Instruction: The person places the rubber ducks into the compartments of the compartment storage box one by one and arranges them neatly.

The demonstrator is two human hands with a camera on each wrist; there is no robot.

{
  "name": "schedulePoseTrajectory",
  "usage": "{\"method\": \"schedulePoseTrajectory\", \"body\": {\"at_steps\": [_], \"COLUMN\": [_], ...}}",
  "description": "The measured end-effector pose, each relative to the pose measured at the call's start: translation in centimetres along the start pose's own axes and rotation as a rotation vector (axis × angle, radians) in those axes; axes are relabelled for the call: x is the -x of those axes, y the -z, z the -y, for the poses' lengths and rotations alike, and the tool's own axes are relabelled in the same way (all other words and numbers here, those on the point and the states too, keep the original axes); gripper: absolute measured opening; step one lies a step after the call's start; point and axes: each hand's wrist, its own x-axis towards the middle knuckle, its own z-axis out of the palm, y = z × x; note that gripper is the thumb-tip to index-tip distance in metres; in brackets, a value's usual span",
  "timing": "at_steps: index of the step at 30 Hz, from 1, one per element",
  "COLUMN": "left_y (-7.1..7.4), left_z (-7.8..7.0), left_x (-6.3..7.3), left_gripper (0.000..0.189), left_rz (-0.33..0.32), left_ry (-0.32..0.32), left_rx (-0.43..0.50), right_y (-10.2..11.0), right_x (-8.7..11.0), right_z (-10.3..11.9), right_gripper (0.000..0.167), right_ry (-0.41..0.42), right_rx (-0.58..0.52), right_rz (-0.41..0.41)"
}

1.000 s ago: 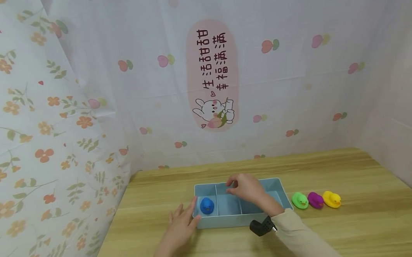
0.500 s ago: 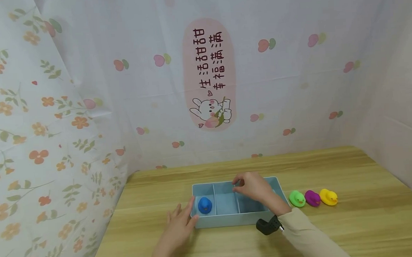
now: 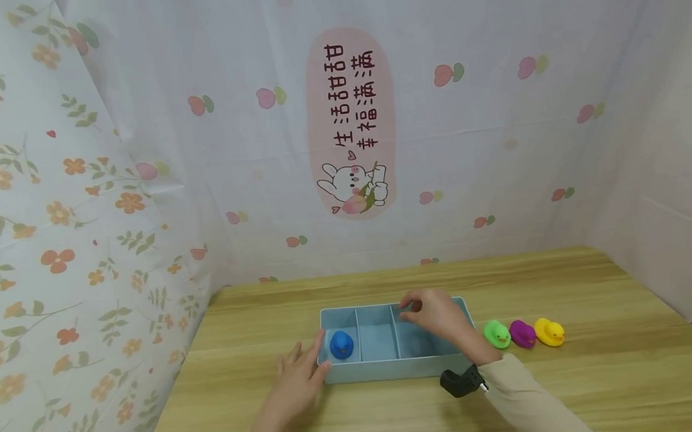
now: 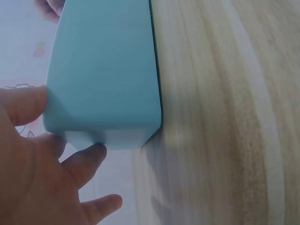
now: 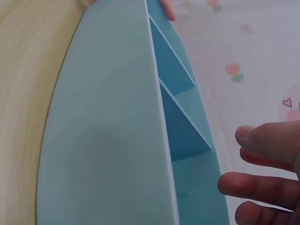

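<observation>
Fingers [image 5: 251, 184] loose and unladen, knocks the likeliest trouble

Thumb and fingertips of the right hand [image 3: 436, 314] stand apart with nothing between them, above the right part of a pale blue, rectangular, plastic-looking tray [image 3: 389, 370] with upright dividers [image 5: 185, 133]. Relaxed fingers of the left hand [image 3: 297, 375] touch the tray's left end with no plain grip. Inside, a rounded, rubbery-looking blue toy duck [image 3: 341, 345] sits in the leftmost compartment. On the light wood-grained tabletop [image 3: 617, 352], a green toy duck [image 3: 496, 334], a purple duck [image 3: 522, 334] and a yellow duck [image 3: 548, 332] stand in a row to the right.

The green one seems most exposed: the beige cloth sleeve [image 3: 528, 392] lies near it, and a sideways swing could shove it into the purple duck. Too firm a push from the left could slide the tray toward them. Dropping low, the black wrist-worn camera [image 3: 462, 382] might bump the near wall and jolt the blue toy duck
</observation>
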Motion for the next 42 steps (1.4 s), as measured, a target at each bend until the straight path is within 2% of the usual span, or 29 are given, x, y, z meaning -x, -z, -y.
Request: {"method": "schedulePoseTrajectory", "body": {"at_steps": [15, 23, 34, 42], "left_y": [0.0, 0.1, 0.0, -0.1], "left_z": [-0.1, -0.1, 0.1, 0.2], "left_x": [0.0, 0.0, 0.0, 0.0], "left_gripper": [0.057, 0.057, 0.057, 0.057], "left_rz": [-0.006, 0.002, -0.010, -0.009], "left_ry": [0.006, 0.004, -0.002, -0.007], "left_rx": [-0.006, -0.005, -0.002, -0.001], "right_y": [2.1, 3.0, 4.0, 4.8], "right_x": [1.2, 2.1, 3.1, 3.8], "right_z": [-2.0, -2.8, -4.3, -4.6], "right_gripper": [0.013, 0.013, 0.011, 0.013], "right_ry": [-0.020, -0.071, -0.047, -0.079], "right_rx": [0.039, 0.048, 0.064, 0.061], "right_rz": [-0.024, -0.037, -0.052, -0.066]}}
